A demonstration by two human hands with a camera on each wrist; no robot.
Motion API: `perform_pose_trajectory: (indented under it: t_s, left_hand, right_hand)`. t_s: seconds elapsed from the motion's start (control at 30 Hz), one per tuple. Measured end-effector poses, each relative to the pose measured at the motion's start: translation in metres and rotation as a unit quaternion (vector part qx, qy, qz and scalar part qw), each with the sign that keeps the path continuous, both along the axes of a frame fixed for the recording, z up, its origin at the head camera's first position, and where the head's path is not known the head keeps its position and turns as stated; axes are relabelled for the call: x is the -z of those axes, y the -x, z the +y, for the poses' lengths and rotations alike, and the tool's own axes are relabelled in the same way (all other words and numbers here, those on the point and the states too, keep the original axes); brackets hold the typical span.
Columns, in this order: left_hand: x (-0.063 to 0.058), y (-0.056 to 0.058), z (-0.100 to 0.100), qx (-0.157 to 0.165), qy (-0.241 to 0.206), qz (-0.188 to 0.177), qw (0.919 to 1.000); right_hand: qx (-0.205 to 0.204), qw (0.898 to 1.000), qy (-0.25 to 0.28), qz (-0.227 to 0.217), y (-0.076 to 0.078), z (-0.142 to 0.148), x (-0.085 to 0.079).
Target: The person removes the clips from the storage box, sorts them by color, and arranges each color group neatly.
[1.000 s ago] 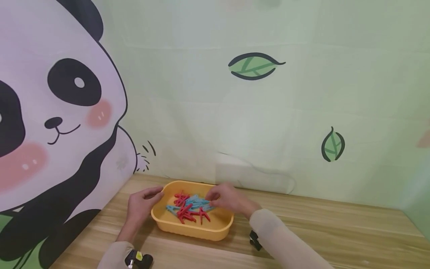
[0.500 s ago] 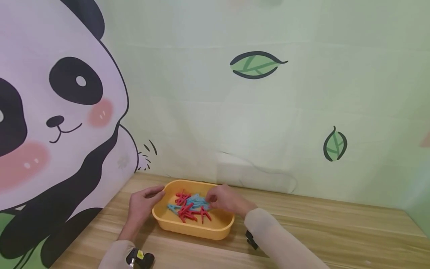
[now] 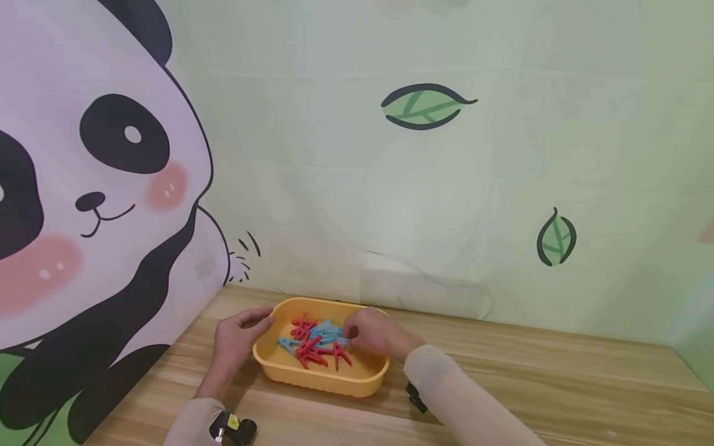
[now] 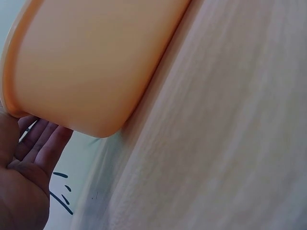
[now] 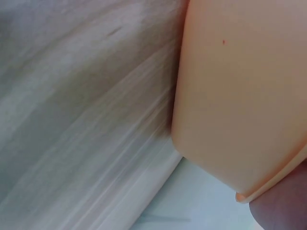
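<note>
Currently, a yellow tub (image 3: 318, 381) of red clothespins (image 3: 310, 353) and blue clothespins (image 3: 326, 337) stands on the surface (image 3: 530, 378). The left hand (image 3: 235, 337) rests extended fingers against its left end; the right hand (image 3: 376, 331), fingers curled, is at the blue clothespins, grip indeterminable.

The yellow tub (image 3: 320, 381) is showing smooth, softly matt plastic, while the red clips (image 3: 308, 354) and blue clips (image 3: 325, 335) are presenting hard-looking plastic. The tabletop (image 3: 535, 378) is displaying a streaked wood-grain surface, and the backdrop (image 3: 312, 186) is exhibiting a matt, lightly creased, cloth-like finish. The pale sleeves (image 3: 460, 390) are appearing as matt cloth, and the black wrist device (image 3: 244, 432) is resembling plastic.
</note>
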State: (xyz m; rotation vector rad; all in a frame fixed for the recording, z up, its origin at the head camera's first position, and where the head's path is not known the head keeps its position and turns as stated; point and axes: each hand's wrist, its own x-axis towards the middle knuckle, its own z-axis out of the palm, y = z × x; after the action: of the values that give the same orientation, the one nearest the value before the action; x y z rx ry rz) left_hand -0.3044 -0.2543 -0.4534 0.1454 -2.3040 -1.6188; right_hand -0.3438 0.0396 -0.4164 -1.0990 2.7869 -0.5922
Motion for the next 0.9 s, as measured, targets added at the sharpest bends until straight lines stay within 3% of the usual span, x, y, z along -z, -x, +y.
perform_pose_trajectory:
  t_s: [0.17,0.33,0.57,0.9]
  left_hand:
    - [0.0,0.001,-0.001,-0.001,0.0,0.0,1.0]
    - [-0.001,0.0,0.001,-0.004,0.0,-0.003,1.0]
    - [-0.001,0.0,0.001,-0.004,-0.002,-0.003,1.0]
    - [0.001,0.0,0.0,-0.005,-0.003,-0.004,1.0]
  right_hand:
    - [0.003,0.999,0.041,-0.007,-0.001,0.002,-0.004]
    - [-0.007,0.997,0.07,0.016,-0.003,0.006,-0.014]
    - [0.024,0.995,0.101,0.001,-0.01,0.015,-0.027]
    - [0.015,0.985,0.166,0.038,-0.018,0.044,-0.031]
